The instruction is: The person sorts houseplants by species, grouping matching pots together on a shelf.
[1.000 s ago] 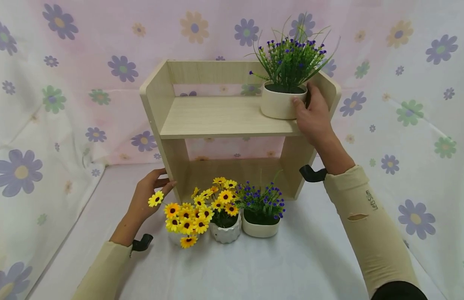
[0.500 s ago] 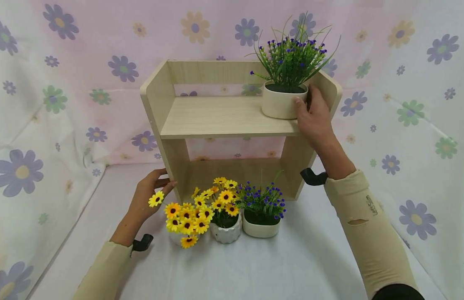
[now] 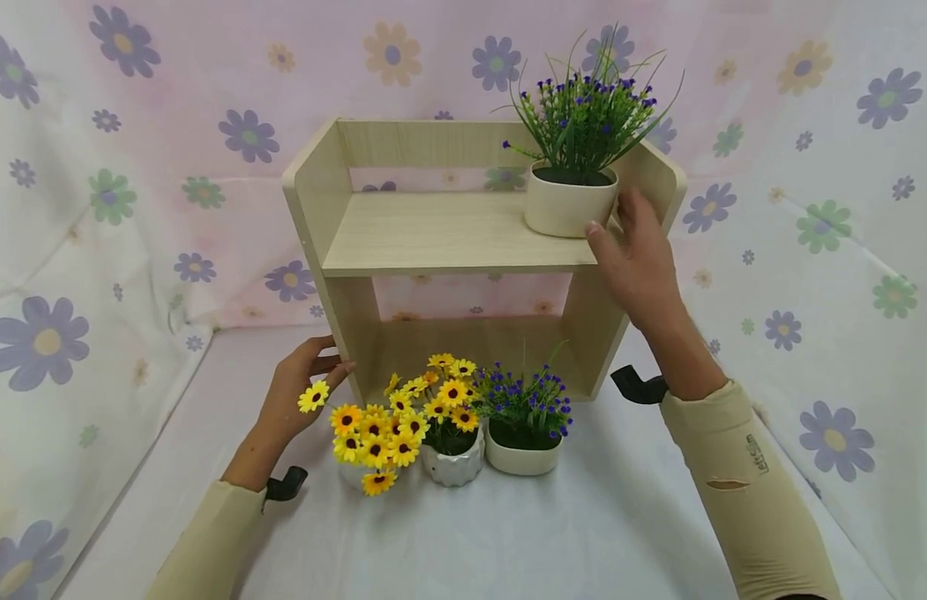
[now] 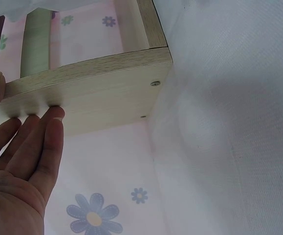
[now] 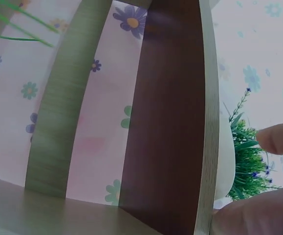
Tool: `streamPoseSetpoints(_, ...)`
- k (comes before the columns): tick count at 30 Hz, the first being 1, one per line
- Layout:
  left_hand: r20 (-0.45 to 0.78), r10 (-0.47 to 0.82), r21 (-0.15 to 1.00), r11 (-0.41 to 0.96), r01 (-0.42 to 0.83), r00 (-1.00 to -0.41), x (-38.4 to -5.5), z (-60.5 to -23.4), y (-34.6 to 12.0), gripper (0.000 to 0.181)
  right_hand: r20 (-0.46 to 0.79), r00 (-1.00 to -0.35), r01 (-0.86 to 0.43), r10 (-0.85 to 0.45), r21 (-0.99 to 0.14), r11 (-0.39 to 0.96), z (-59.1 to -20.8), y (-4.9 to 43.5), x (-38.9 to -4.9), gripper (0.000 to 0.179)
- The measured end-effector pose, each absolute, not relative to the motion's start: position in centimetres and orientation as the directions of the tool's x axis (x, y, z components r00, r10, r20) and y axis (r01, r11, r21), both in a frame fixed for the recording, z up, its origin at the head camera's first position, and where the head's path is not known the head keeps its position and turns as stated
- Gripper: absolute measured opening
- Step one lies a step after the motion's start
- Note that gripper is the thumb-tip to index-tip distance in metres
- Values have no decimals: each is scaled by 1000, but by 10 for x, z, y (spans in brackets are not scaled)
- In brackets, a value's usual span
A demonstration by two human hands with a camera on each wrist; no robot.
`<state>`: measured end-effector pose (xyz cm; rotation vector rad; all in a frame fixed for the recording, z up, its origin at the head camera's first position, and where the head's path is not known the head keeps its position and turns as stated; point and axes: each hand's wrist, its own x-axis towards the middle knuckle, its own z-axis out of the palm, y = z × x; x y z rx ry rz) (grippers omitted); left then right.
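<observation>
Left hand (image 3: 287,387): left of centre, pinching the shelf's side panel, thumb at the front edge and fingertips on the outer face; a sudden push there could jolt the shelf.
Right hand (image 3: 643,258): upper right, fingers spread loosely beside the tall plant, gripping nothing; whether a fingertip touches its pot cannot be told. A careless sweep could knock it.
Tall plant (image 3: 571,208): upright on the upper board, upper right of the frame; its long blades could snag on fingers and drag the pot forward.
Shelf (image 3: 426,229): centre; a hard bump could make it slide on the bench (image 3: 448,550).
Yellow flowers (image 3: 373,450): below centre, one bloom overlapping the left hand in view; lifting that hand carelessly could catch it.
Scalloped pot (image 3: 454,467) and low purple plant (image 3: 523,458): lower centre, crowded before the shelf; a dropped pot could topple them.
</observation>
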<state>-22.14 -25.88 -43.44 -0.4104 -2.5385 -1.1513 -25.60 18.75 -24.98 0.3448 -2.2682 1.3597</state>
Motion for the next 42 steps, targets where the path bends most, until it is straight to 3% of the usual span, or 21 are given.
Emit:
streamPoseSetpoints(11, 402, 128, 669, 635, 386, -907, -223, -433, -258, 54, 660, -750, -559, 43, -668, 491, -275, 190, -227, 65)
streamPoseSetpoints(19, 390, 121, 675, 637, 373, -913, -223, -435, -259, 55, 758, -648, -676, 66, -614, 407, -305, 193, -209, 57)
streamPoseSetpoints(24, 378, 118, 682, 635, 362, -918, -222, -436, -258, 55, 778, -622, -695, 83, -598, 399, -328, 196, -202, 53)
streamPoseSetpoints(37, 382, 119, 680, 635, 366, -916, -222, -437, -258, 53, 741, -672, -652, 5, -594, 471, -391, 208, -197, 55)
streamPoseSetpoints(42, 388, 119, 673, 641, 369, -914, -223, -436, -258, 53, 715, -698, -639, -40, -596, 486, -411, 211, -196, 48)
